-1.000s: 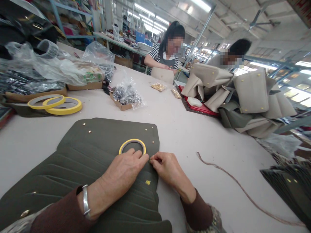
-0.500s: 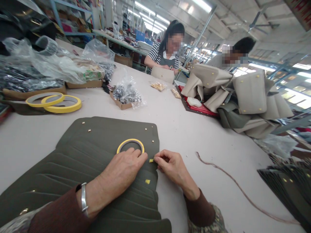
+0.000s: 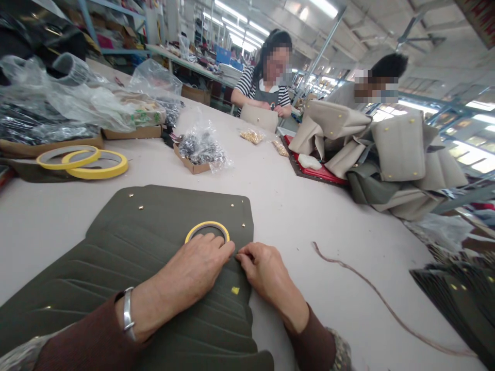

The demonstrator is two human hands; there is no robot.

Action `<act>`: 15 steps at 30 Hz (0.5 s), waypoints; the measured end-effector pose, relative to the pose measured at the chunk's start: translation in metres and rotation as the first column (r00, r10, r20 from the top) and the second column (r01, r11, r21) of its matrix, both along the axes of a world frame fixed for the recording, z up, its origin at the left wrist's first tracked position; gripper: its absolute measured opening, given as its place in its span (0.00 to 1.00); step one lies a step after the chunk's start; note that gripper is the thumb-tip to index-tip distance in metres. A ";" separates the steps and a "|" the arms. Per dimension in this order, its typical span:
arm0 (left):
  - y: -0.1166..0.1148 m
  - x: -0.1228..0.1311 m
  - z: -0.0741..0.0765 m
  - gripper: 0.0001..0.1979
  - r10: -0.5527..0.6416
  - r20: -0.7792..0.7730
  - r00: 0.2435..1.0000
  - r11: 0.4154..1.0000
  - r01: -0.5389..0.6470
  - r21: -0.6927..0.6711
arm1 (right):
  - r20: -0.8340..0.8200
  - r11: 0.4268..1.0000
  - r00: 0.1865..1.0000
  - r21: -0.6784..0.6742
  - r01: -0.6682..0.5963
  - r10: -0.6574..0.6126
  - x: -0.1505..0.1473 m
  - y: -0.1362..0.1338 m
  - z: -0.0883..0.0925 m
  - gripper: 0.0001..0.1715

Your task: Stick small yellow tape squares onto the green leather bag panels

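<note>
You are pinning the tape roll point(image 3: 207, 224), lower centre, with left hand point(image 3: 193, 273) spread; right hand point(image 3: 265, 268) is pinching beside it (tape end, probably) on the panel point(image 3: 154, 226); pulling cleanly calls for a steady roll.

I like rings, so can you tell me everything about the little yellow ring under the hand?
The thin yellow tape roll is a narrow hoop with a darker inner edge and an open middle showing the dark material below. It lies flat on the top olive-green leather-like panel, near a small gold stud. The left hand rests over its near side, fingertips on the rim, hiding that part. The right hand is close beside it, fingertips pressed on the panel, apparently not touching the roll.
</note>
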State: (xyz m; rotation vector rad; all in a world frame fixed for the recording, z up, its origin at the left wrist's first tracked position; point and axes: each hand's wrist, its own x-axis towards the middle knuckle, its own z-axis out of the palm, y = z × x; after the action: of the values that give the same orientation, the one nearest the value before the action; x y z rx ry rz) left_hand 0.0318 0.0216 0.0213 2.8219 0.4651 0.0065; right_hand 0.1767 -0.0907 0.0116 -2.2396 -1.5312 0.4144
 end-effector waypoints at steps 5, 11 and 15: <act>0.009 -0.004 0.000 0.10 0.008 0.055 0.998 0.995 -0.003 -0.097 | -0.114 0.999 0.992 -0.018 0.047 -0.049 0.006 0.003 0.001 0.06; 0.016 -0.009 -0.003 0.12 0.013 0.333 0.943 0.996 0.017 -0.088 | -0.380 0.984 0.913 -0.036 -0.176 0.149 0.019 -0.004 0.005 0.11; 0.018 -0.010 -0.008 0.15 -0.003 0.481 0.877 0.999 0.027 -0.043 | -0.405 0.965 0.908 0.261 0.003 0.106 0.019 -0.002 0.011 0.08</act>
State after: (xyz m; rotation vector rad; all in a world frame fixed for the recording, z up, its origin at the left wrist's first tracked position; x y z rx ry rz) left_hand 0.0218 0.0397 0.0133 2.6381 0.3181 0.6701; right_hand 0.1959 -0.0922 0.0229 -1.7737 -1.3317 0.6259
